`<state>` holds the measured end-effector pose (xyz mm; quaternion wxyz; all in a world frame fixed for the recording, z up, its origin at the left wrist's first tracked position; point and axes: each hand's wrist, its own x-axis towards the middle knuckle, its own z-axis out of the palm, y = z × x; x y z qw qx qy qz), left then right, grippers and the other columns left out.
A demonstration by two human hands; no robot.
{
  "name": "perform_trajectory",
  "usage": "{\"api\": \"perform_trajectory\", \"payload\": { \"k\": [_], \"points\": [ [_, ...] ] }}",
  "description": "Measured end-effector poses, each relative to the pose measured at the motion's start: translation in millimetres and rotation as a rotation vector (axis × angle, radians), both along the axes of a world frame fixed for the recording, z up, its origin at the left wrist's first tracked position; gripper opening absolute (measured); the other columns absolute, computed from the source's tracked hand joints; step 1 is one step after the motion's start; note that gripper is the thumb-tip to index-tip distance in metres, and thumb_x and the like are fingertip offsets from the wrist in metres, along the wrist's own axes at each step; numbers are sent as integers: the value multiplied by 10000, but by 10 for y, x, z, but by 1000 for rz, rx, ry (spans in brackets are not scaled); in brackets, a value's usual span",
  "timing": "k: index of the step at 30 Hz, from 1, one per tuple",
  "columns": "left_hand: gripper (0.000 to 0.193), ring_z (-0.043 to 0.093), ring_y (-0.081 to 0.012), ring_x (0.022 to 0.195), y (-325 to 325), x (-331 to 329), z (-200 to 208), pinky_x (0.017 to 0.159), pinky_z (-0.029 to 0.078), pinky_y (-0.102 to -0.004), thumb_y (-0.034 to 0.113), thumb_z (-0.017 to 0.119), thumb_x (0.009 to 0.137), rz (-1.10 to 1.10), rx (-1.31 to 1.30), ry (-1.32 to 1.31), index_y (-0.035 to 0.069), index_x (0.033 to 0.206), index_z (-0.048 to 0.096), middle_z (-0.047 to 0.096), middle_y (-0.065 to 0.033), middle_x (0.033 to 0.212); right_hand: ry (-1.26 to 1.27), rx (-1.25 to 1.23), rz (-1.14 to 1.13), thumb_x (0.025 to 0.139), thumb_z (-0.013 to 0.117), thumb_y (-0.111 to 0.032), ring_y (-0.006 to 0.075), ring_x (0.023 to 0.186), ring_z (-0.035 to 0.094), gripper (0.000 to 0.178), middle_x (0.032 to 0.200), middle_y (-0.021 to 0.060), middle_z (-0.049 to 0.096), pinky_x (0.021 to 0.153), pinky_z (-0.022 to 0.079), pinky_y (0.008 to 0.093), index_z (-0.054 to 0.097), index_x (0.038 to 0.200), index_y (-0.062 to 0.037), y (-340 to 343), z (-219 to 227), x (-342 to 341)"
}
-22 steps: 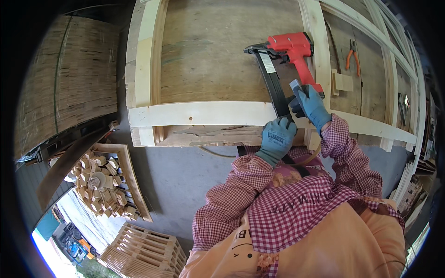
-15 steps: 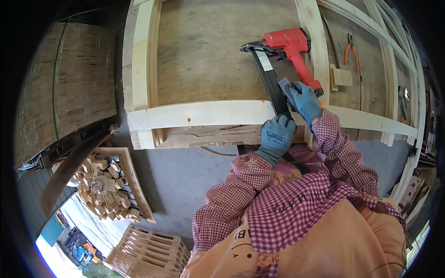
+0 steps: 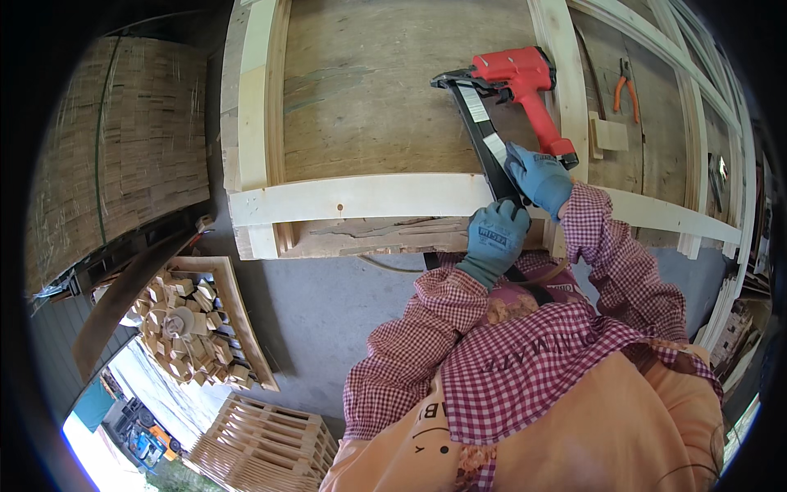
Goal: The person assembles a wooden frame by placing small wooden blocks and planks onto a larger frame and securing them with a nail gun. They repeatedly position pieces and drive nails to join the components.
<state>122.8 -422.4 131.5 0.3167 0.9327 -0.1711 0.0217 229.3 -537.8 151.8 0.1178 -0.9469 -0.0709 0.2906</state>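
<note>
Staple strip (image 3: 495,149) has just come down along the black magazine (image 3: 483,129) of the red pneumatic stapler (image 3: 516,70), so they look lined up. Stapler lies across timber frame (image 3: 369,198). Right hand (image 3: 539,176): fingers pinching strip. Left hand (image 3: 497,232): fingers clamped on magazine's near end. Magazine's white label (image 3: 472,104) unreadable; left glove (image 3: 494,238) carries lettering.

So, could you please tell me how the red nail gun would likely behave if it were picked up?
The red nail gun would probably feel stiff, as its long black magazine looks straight and rigid. It is likely heavier toward the bulky red body, so lifted by the magazine's lower end, where the left hand is, it might tip.
</note>
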Motion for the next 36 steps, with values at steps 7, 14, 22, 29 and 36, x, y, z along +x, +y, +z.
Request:
{"api": "perform_trajectory", "payload": {
  "k": [7,14,22,29,36],
  "points": [
    [224,556,-245,738,-7,22,-25,609,454,-383,196,661,664,-9,13,50,119,841,548,520,-66,830,-536,921,-172,815,510,62,226,1037,589,434,1116,134,593,865,473,297,484,1239,-25,102,81,212],
    [220,545,-248,747,-65,-14,-40,623,442,-387,221,643,686,57,18,75,110,849,545,511,-69,843,-166,535,-640,782,690,-209,157,943,566,487,1046,73,610,846,453,286,527,1197,-14,-823,-505,793],
    [334,487,-286,852,-2,17,152,723,385,-422,279,625,694,165,7,217,94,953,524,479,-117,934,765,906,-791,783,701,-276,181,824,608,414,935,39,607,707,506,312,560,1123,-85,-739,-618,1303],
    [665,474,-321,1012,147,65,276,866,395,-432,420,724,655,367,-227,340,42,1150,490,474,-150,1115,508,626,-542,760,675,-239,138,603,554,220,717,29,577,559,470,259,589,866,-67,-539,-432,1433],
    [921,499,-379,1062,494,449,165,909,425,-390,332,767,659,691,-825,582,-12,1336,246,437,-236,1248,194,782,-584,779,655,-180,148,633,550,241,739,46,552,571,457,263,549,946,-42,77,791,931]
  ]
}}
